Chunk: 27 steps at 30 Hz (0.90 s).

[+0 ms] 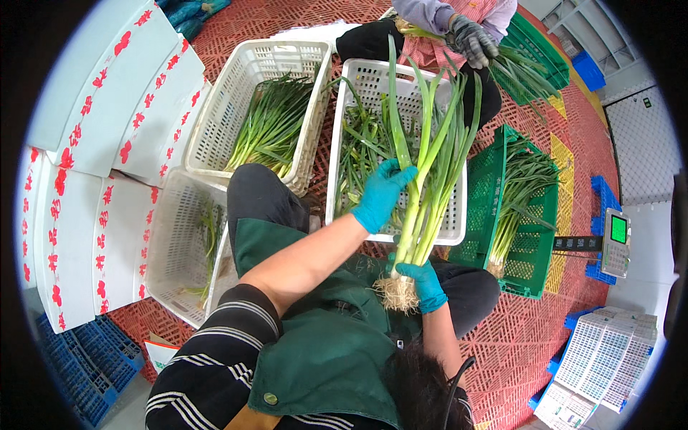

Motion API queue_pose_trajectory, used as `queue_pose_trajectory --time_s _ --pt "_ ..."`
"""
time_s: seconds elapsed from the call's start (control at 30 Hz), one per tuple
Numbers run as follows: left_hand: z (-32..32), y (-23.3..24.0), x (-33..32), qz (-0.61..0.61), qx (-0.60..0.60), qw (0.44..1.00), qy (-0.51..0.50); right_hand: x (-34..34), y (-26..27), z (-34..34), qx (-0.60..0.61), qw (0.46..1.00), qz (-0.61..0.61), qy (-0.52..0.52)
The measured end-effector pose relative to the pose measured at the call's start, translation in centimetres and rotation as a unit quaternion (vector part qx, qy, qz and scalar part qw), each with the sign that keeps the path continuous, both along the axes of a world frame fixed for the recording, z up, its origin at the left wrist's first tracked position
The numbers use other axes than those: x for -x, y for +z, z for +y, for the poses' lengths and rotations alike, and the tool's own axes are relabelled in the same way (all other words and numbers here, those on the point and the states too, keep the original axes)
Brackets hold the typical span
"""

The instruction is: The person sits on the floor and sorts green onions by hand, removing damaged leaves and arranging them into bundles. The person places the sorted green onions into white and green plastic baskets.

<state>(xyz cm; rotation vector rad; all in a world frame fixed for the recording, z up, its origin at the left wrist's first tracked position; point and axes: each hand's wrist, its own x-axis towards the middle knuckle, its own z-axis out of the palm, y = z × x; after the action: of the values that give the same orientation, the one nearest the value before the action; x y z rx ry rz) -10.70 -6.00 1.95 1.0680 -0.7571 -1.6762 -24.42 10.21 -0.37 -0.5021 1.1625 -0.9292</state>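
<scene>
A bunch of green onions (424, 215) slants up from my lap, pale stems low and long leaves reaching away from me. My right hand (424, 285), in a teal glove, grips the stems just above the tangled roots (400, 293). Higher up, my left hand (381, 196), also gloved, pinches the thickest stalk where its leaves fork. Beneath the leaves stands a white plastic crate (457, 226) with loose green leaf scraps (365, 134) inside; the bunch hides part of it.
Left of it, stacked white crates (196, 148) hold more green onions (279, 118); a green crate (529, 290) at right holds others. A co-worker's gloved hand (473, 43) holds onions opposite. White boxes (70, 215) stand left, a digital scale (615, 242) right.
</scene>
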Motion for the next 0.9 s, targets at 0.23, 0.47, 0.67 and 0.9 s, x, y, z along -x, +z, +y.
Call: queue_pose_trajectory --time_s 0.23,0.47,0.67,0.9 --pt "-1.1 -1.0 -1.8 0.078 -0.042 0.996 -0.021 0.3 0.3 0.3 0.009 0.997 -0.074 0.01" --pt "-1.7 -1.8 -2.3 -0.147 0.121 0.974 0.125 0.2 1.7 -0.1 0.022 0.996 -0.09 0.012" --pt "-2.1 1.8 1.3 -0.168 0.173 0.97 -0.026 0.1 1.3 -0.5 0.03 0.999 -0.034 0.022" --pt "-3.3 1.5 2.2 0.068 -0.009 0.989 -0.128 0.5 0.9 0.0 0.01 1.0 -0.008 0.019"
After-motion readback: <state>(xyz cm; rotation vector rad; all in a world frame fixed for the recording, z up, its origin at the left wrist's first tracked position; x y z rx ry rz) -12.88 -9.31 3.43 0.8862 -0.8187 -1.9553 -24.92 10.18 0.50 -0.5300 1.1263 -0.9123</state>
